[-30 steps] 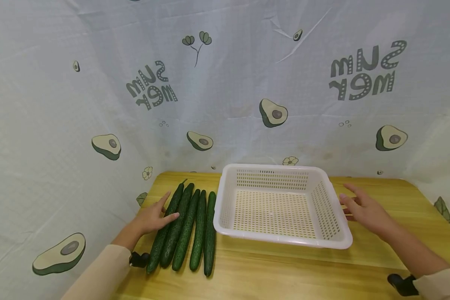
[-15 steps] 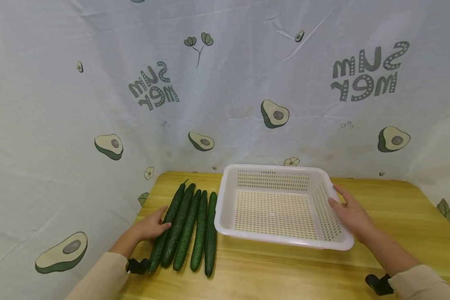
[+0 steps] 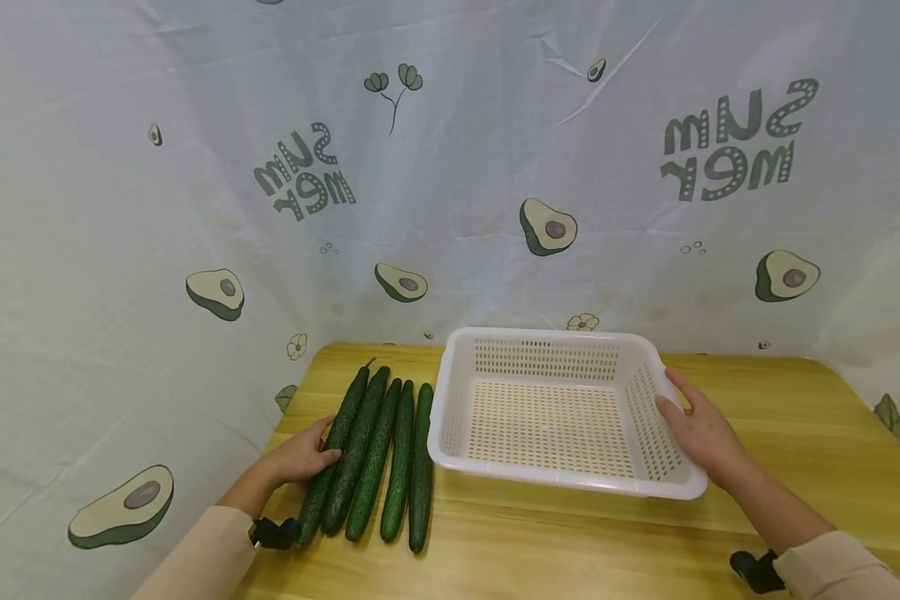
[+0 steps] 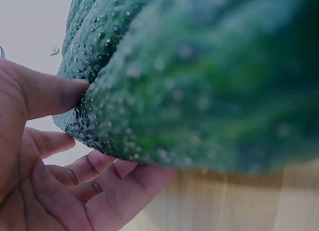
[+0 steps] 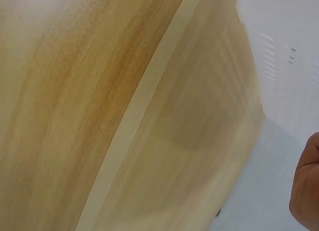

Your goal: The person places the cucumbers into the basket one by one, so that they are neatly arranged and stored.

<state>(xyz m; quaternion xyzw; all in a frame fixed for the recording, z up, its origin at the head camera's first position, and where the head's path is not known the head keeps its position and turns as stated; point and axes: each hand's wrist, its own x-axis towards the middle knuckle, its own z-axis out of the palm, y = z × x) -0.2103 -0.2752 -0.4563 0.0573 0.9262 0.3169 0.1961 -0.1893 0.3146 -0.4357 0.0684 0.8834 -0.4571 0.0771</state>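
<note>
Several long dark green cucumbers lie side by side at the table's left. My left hand point(image 3: 297, 457) grips the leftmost cucumber point(image 3: 350, 408) near its middle. The left wrist view has the thumb point(image 4: 57, 94) along one side of this cucumber point(image 4: 199, 96) and the fingers point(image 4: 124, 191) under the other. To the right of the row stands a white plastic basket point(image 3: 562, 474) with slotted walls and nothing in it. My right hand point(image 3: 703, 435) holds its right rim, thumb over the inner edge, other fingers mostly hidden outside. The right wrist view catches only part of that hand beside the basket wall point(image 5: 286, 57).
The other cucumbers point(image 3: 396, 467) lie between the held one and the basket, the rightmost close beside the basket's left wall. A wood-grain table point(image 3: 540, 542) carries everything. Behind and to the left hangs a pale curtain point(image 3: 457, 167) printed with avocados.
My right hand has come left from beside the basket and taken hold of its right rim. The left hand has drawn nearer along the leftmost cucumber and closed round it. Cucumbers and basket stay put.
</note>
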